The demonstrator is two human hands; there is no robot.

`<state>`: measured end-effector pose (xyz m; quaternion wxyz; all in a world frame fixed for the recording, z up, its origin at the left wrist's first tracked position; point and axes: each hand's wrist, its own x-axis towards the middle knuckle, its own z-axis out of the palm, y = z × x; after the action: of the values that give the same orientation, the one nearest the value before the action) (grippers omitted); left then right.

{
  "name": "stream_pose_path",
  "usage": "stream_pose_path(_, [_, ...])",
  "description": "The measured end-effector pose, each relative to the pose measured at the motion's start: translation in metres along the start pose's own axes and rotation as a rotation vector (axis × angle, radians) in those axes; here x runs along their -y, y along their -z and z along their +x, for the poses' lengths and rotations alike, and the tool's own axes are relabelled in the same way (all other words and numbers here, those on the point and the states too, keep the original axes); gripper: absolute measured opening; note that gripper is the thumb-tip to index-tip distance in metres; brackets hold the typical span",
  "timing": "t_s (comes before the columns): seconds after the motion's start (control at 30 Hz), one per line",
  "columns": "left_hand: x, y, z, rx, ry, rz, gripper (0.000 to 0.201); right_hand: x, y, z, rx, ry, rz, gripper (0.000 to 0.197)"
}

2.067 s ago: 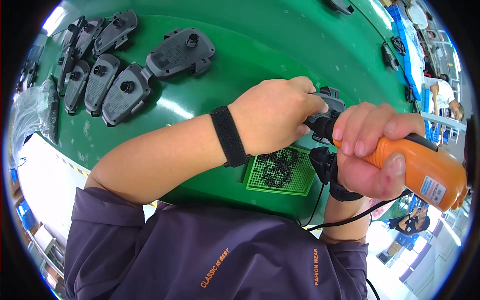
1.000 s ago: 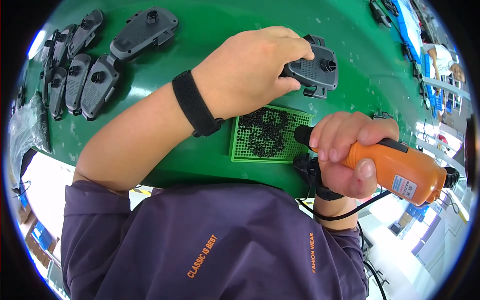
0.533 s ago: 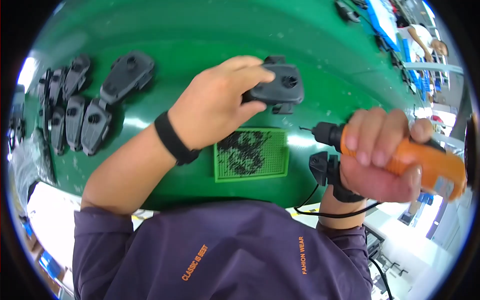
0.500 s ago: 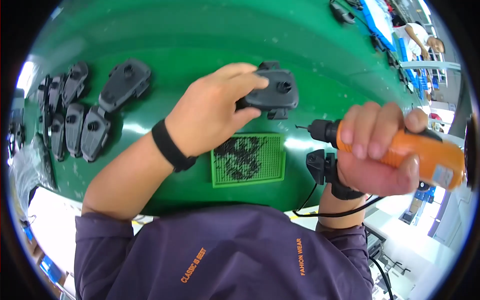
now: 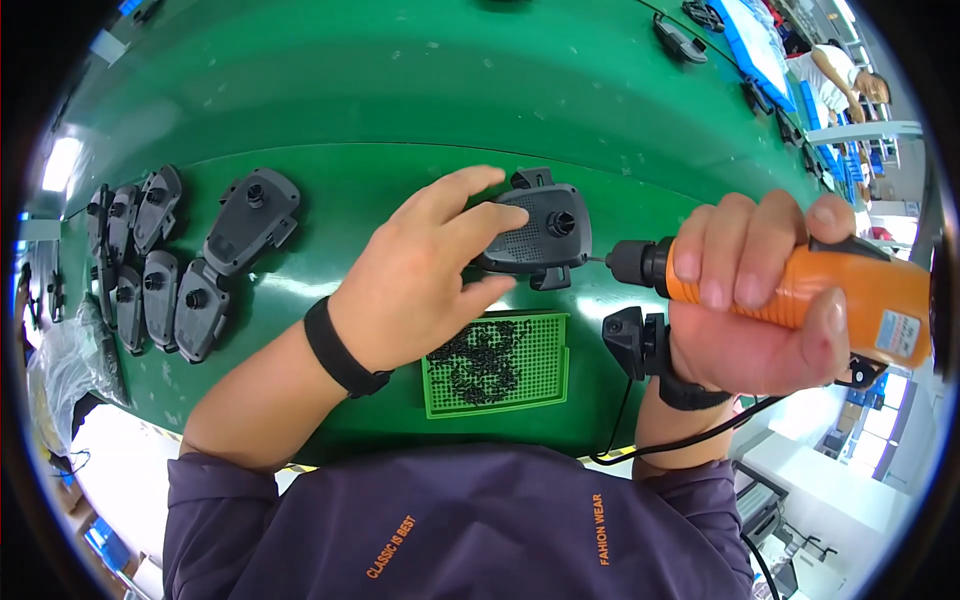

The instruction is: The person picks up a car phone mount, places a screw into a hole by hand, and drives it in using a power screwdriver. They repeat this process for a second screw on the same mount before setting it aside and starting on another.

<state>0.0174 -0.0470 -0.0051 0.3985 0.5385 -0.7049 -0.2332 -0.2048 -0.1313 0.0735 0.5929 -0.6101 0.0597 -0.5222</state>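
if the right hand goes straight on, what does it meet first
Probably the gray housing, at its lower right corner; the orange screwdriver in the right hand points there, though depth is unclear.

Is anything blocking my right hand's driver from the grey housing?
Nothing visible. The orange driver in your right hand has its bit at a corner of the grey housing; contact unclear. The green tray lies nearer you.
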Motion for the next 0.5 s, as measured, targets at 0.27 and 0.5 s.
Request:
stream_pose_path(0.27, [-0.011, 0.006, 0.0, -0.081, -0.227, -0.081, 0.036, 0.005, -0.03, 0.004, 0.075, -0.017, 0.145, 0.041])
stream_pose_path(0.5, [-0.008, 0.003, 0.0, -0.111, -0.302, -0.114, 0.024, 0.008, -0.032, 0.003, 0.115, -0.033, 0.131, 0.041])
